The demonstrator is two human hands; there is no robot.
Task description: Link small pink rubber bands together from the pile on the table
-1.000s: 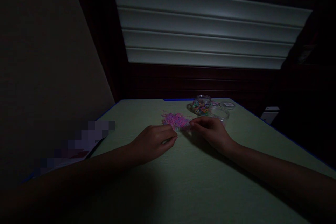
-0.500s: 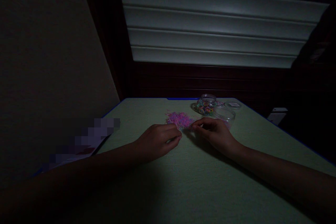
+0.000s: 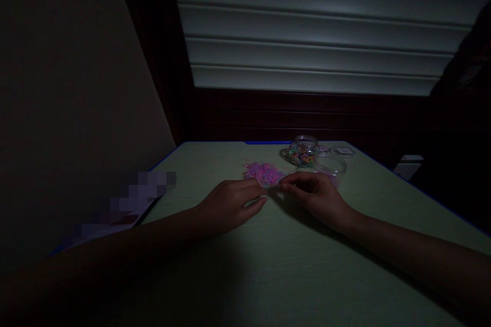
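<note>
A loose heap of tiny pink and purple strands, which look like small elastic bands [image 3: 264, 173], lies on the pale green table [image 3: 291, 265]. At the heap's near left edge is my left hand [image 3: 232, 204], fingers bent and the thumb a little apart from the forefinger, with nothing visible between them. My right hand [image 3: 314, 196] is at the heap's near right side, its thumb and forefinger pinched together. Whatever is in that pinch is too small and dark to make out. Just behind the right hand stands a clear round tub [image 3: 330, 164] with pinkish contents, partly hidden by the hand.
A clear jar of colourful hair ties [image 3: 303, 154] stands near the far edge, with a clear lid [image 3: 343, 151] to its right. At the left edge lies a flat, partly blurred-out item [image 3: 130, 209]. Beyond the table is a dark frame with pale slats [image 3: 314, 51].
My left thumb has moved slightly away from the forefinger. The right hand keeps its pinch in nearly the same place. The view has shifted slightly.
</note>
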